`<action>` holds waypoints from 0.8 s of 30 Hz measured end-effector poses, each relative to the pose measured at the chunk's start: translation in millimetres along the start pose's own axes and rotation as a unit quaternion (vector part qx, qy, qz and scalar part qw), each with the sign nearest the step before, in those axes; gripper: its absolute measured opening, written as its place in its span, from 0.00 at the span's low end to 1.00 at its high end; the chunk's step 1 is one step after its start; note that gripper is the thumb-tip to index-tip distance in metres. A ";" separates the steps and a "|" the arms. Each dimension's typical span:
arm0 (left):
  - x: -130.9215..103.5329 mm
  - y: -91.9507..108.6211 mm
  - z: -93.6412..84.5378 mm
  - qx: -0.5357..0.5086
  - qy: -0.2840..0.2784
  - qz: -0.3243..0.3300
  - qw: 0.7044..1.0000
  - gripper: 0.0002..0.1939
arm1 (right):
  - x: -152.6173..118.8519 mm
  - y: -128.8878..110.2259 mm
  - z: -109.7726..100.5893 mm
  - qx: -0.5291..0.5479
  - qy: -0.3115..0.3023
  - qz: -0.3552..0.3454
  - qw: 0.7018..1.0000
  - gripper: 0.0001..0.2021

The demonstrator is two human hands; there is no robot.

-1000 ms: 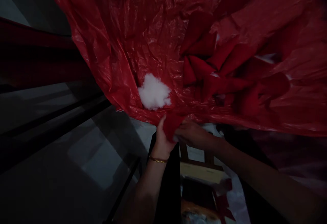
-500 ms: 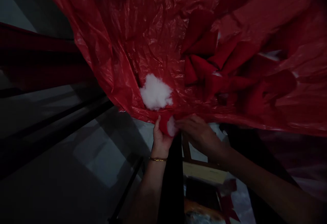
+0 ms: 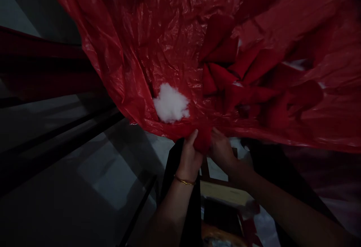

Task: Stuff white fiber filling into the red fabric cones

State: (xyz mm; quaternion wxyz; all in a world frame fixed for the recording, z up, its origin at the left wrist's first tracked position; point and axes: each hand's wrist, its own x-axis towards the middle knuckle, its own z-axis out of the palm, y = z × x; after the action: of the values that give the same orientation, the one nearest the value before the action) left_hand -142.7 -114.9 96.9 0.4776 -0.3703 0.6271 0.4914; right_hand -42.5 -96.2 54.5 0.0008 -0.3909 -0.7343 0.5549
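Note:
A small red fabric piece [image 3: 202, 140] is held up between my two hands at the near edge of a red plastic sheet [image 3: 175, 29]. My left hand [image 3: 192, 153], with a gold bangle at the wrist, is closed on its left side, thumb on top. At its right side my right hand [image 3: 222, 147] grips the edge with curled fingers, which are partly hidden behind the fabric. No white stuffing shows in the piece from this angle. Just beyond my hands, a tuft of white fluffy stuffing [image 3: 171, 103] lies on the sheet.
Several red fabric pieces [image 3: 254, 78], some showing white at their openings, are heaped on the sheet to the right. Dark bars [image 3: 84, 125] run along the left. Below my hands are a pale yellow box edge [image 3: 224, 193] and dark items. The scene is dim.
Both hands have come together, the left moving right with the red fabric piece. My right hand has taken hold of its right side, and the white stuffing at its opening no longer shows.

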 end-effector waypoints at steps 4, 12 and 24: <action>-3.8 0.1 -9.4 0.056 -0.020 0.070 0.996 0.25 | -16.1 3.3 -4.3 0.189 -0.028 -0.008 0.982 0.16; -9.5 6.5 -26.8 0.061 -0.015 0.054 0.997 0.25 | -38.2 -1.2 -24.1 0.097 0.016 -0.073 0.992 0.18; 2.8 -12.8 -1.5 0.083 -0.080 0.126 0.985 0.35 | -23.7 9.8 -9.1 0.063 -0.068 0.040 0.995 0.17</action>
State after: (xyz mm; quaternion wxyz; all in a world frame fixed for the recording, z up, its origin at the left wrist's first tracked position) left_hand -131.8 -119.4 90.9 0.4894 -0.2068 0.6676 0.5216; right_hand -16.4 -101.6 60.2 -0.0468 -0.3801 -0.6804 0.6248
